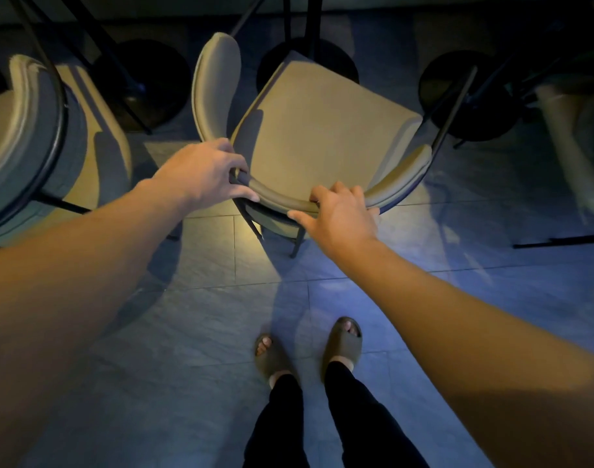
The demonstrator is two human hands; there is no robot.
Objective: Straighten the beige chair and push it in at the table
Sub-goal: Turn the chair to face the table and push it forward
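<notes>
You've got the chair (322, 130) by its curved backrest, left hand (201, 173) curled round the rail and right hand (339, 214) gripping it too, but it sits skewed short of the table (289, 5), so straightening and pushing in remain.

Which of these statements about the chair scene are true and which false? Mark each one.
1. Both hands grip the chair backrest. True: left hand, right hand.
2. The chair lies tipped over. False: it stands on its legs.
3. Another beige chair stands to the left. True.
4. The person is barefoot. False: they wear sandals.
5. The floor is carpeted. False: it is tiled.
</notes>
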